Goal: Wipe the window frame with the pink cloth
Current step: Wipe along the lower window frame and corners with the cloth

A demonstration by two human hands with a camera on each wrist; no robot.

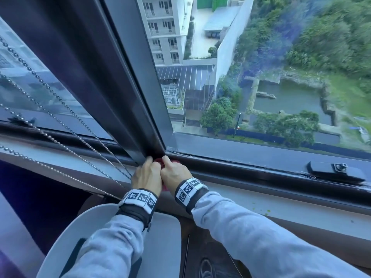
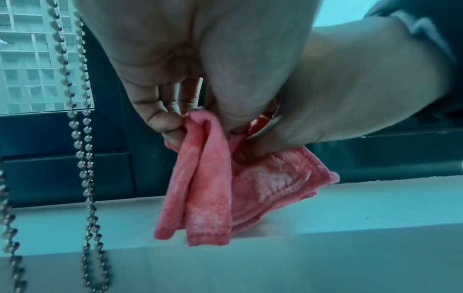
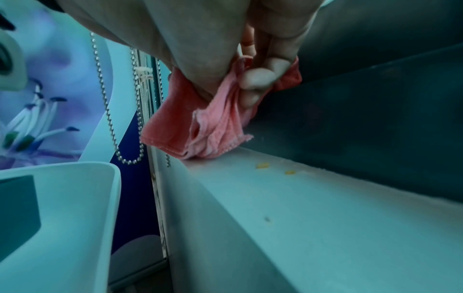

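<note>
The pink cloth [image 2: 213,190] hangs bunched between both hands, just above the pale sill [image 2: 350,208]. My left hand [image 1: 147,174] pinches one folded edge of it with curled fingers [image 2: 162,126]. My right hand [image 1: 172,173] grips the other side of the pink cloth [image 3: 215,126], its fingers [image 3: 258,81] curled into the folds. Both hands sit at the foot of the dark upright of the window frame [image 1: 128,109], where it meets the bottom rail [image 1: 241,167]. In the head view only a sliver of the pink cloth [image 1: 158,160] shows between the hands.
Beaded blind chains [image 1: 66,125] hang to the left of my hands. A dark window latch [image 1: 337,171] sits on the bottom rail at right. Small crumbs [image 3: 263,165] lie on the sill. A white chair back [image 1: 90,227] stands below my left arm.
</note>
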